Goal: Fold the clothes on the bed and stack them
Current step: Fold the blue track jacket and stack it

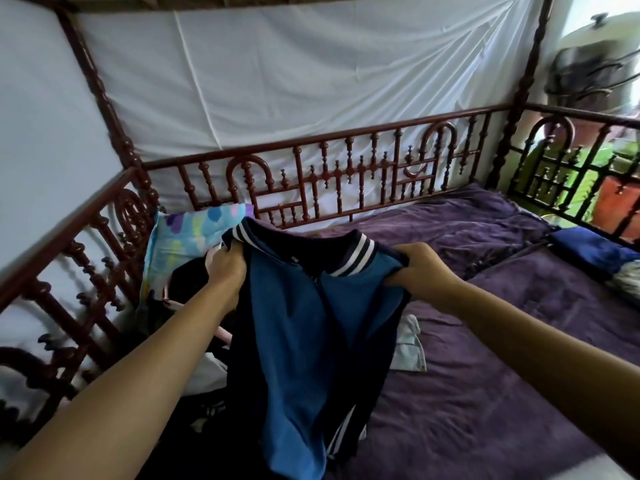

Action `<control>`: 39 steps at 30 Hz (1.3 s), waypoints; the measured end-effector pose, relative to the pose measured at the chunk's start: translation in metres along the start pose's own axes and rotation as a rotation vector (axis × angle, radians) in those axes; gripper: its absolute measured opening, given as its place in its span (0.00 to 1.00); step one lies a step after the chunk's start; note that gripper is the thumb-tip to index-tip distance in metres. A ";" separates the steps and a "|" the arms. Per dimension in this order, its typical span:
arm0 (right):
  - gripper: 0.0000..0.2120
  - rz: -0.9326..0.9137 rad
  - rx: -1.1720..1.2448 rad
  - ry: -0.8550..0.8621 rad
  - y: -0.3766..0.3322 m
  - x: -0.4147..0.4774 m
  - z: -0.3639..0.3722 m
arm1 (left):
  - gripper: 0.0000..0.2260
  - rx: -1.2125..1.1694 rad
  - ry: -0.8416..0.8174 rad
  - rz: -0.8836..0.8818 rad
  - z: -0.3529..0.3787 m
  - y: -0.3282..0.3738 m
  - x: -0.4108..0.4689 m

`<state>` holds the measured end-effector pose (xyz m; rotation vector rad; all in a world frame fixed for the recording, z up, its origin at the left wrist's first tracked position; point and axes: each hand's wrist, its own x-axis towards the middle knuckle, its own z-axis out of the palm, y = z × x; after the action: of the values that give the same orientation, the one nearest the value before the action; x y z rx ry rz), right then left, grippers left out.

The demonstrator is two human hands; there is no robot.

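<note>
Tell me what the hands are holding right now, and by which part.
A blue and navy jacket with a white-striped collar, held up by its shoulders: left hand and right hand each grip beside the collar.

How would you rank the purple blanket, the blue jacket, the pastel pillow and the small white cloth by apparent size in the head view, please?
1. purple blanket
2. blue jacket, held near the camera, so enlarged
3. pastel pillow, partly hidden
4. white cloth, partly behind the jacket

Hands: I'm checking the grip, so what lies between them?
In the head view, the jacket, striped collar and blue front, spans from left hand to right hand.
</note>
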<state>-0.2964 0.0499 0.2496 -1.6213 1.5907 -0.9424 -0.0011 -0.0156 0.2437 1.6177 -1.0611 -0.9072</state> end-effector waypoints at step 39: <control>0.25 0.071 -0.361 0.627 0.229 -0.053 -0.272 | 0.06 0.766 -0.195 0.768 0.349 0.081 0.074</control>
<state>-0.6475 0.1016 0.1920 -1.5674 2.3377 -1.2619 -0.3122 -0.2074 0.2259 1.4790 -2.1430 -0.1202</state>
